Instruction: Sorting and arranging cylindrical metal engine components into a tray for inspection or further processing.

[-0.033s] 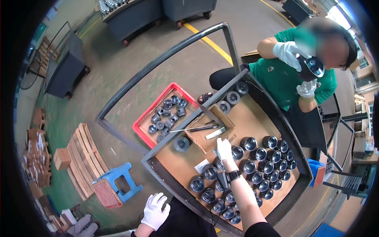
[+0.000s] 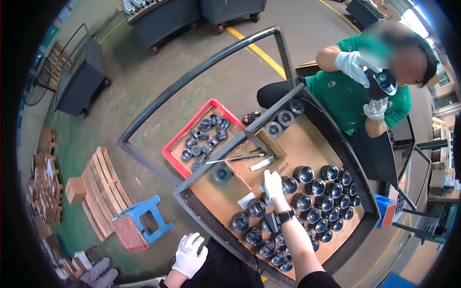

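My right hand [image 2: 273, 186], in a white glove, reaches into a wheeled metal cart [image 2: 211, 163] among dark metal pistons [image 2: 301, 201]. Its fingers are drawn together; whatever they hold is hidden beneath the glove. One piston [image 2: 289, 185] stands right beside it, and more stand in rows under and around my forearm. My left hand [image 2: 190, 257], also gloved in white, is open with fingers apart near my lap, outside the cart and touching no piston. Just beyond the right hand, a cardboard box [image 2: 245, 174] holds thin rods and a small pale block [image 2: 262, 163].
Across the cart a person in a green shirt [image 2: 355, 103] holds up a piston [image 2: 381, 84] in gloved hands. A red crate [image 2: 169, 156] of smaller pistons sits left of the cart. A blue stool [image 2: 152, 216], wooden pallets [image 2: 103, 192] and grey bins [image 2: 163, 26] stand around.
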The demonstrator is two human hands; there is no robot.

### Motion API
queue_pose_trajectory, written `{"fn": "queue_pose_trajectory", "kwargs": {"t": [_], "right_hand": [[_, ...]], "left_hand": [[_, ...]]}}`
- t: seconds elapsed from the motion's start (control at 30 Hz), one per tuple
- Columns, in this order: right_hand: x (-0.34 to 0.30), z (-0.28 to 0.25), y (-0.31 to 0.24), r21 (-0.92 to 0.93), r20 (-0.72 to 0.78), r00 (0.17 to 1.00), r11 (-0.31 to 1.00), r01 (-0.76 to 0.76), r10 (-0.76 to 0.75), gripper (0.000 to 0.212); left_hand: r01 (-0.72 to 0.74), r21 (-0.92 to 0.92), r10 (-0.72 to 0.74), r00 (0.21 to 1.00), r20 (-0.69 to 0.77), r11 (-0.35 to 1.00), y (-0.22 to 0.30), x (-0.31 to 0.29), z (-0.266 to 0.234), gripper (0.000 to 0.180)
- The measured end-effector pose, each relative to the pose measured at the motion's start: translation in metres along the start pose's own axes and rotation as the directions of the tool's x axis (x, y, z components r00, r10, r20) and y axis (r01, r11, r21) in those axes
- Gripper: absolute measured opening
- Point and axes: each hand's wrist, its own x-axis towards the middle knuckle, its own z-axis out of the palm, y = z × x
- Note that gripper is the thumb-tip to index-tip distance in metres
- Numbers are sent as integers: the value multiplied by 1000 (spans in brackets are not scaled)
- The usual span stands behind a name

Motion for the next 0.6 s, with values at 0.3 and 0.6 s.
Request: {"fn": "queue_pose_trajectory", "kwargs": {"t": [0.3,0.6], "right_hand": [[-151,6,-54,0,282,930,969,-248,238,45],[-179,17,-146,46,305,951,996,-74,56,37]], "left_hand": [[12,-20,-13,1000,-26,1000,7,5,-3,27],[64,1,-64,998,17,998,-2,-12,6,27]]}}
